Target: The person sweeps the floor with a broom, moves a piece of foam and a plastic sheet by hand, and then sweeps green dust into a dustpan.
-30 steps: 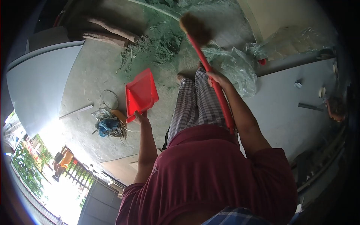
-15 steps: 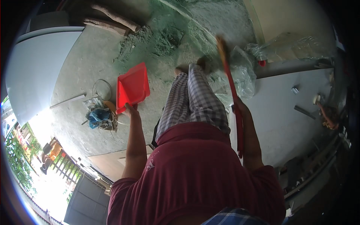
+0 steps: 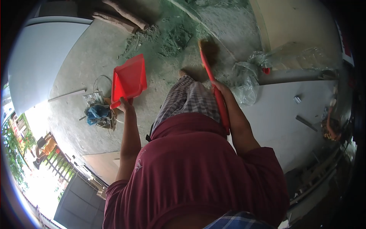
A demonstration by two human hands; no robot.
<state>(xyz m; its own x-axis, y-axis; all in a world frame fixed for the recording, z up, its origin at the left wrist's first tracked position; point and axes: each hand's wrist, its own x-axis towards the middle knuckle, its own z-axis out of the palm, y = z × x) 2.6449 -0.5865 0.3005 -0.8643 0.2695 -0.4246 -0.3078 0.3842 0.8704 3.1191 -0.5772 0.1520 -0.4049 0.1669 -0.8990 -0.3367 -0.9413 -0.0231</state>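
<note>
A red dustpan (image 3: 130, 78) is gripped at its handle end by my left hand (image 3: 126, 105), its tray facing forward above the concrete floor. My right hand (image 3: 221, 87) is wrapped round the red handle of a broom (image 3: 211, 70). The brown bristles of the broom are blurred and lie low, in front of my feet. Ahead of them, a heap of grey-green dust and debris (image 3: 175, 42) spreads over the floor. Whether the bristles touch the floor I cannot tell.
Wooden logs (image 3: 118, 21) lie beyond the debris on the left. A blue plastic bag (image 3: 97, 113) sits among scraps below the dustpan. Crumpled clear plastic sheeting (image 3: 246, 89) lies to the right, next to a large pale board (image 3: 284, 110). A white panel (image 3: 42, 57) stands far left.
The broom has swung left and inward, its bristles now in front of my feet, with my right hand following. The dustpan has shifted slightly left and stays in my left hand.
</note>
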